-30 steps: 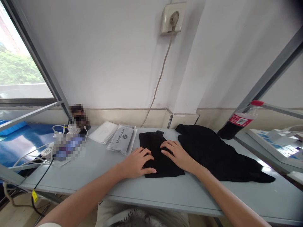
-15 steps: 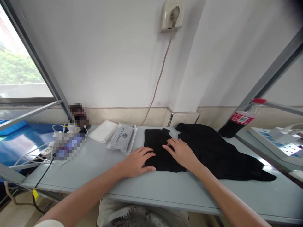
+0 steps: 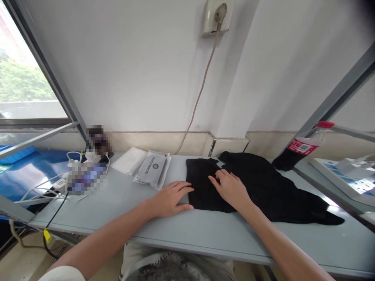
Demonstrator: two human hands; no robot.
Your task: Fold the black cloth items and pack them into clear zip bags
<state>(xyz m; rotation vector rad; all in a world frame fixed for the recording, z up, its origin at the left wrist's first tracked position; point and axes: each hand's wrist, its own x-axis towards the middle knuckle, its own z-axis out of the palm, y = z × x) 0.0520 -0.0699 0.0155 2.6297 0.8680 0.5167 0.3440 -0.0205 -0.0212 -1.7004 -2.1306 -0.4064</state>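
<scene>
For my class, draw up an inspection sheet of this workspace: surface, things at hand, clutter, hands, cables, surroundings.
Surface: grey tabletop.
Things at hand: smaller black cloth, lying flat beside a larger black cloth; whether they overlap is unclear.
Clutter: ROCKBROS packet, thin white packets, red-capped bottle of dark liquid, pixelated items at left.
Hands: left hand open at the smaller black cloth's left edge; right hand on its right part, grip unclear.
Cables: white cables and a black cable with yellow tag at left; pale cord plugged into wall socket.
Surroundings: white wall, window at left.
</scene>
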